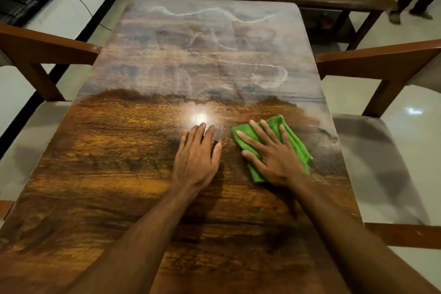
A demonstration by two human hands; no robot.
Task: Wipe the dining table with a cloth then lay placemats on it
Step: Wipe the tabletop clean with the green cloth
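A person's right hand [272,157] presses a folded green cloth [297,144] flat against the dining table [114,174], fingers straight and spread. The cloth sits right of centre, about midway along the top. The left hand [196,157] rests open on bare wood just beside it, fingers straight and close together.

The near half of the table gleams, while a pale, streaky film [214,50] covers the far half and runs down the right edge past the cloth. The wiping looks roughly half done.

Doing it well likely means keeping the palm flat, sweeping edge to edge in overlapping passes toward the far end, catching that right margin, and turning the cloth to a clean face. The left hand can brace the longer reach.

No placemats are visible on the table. Chairs [381,64] stand at both sides.
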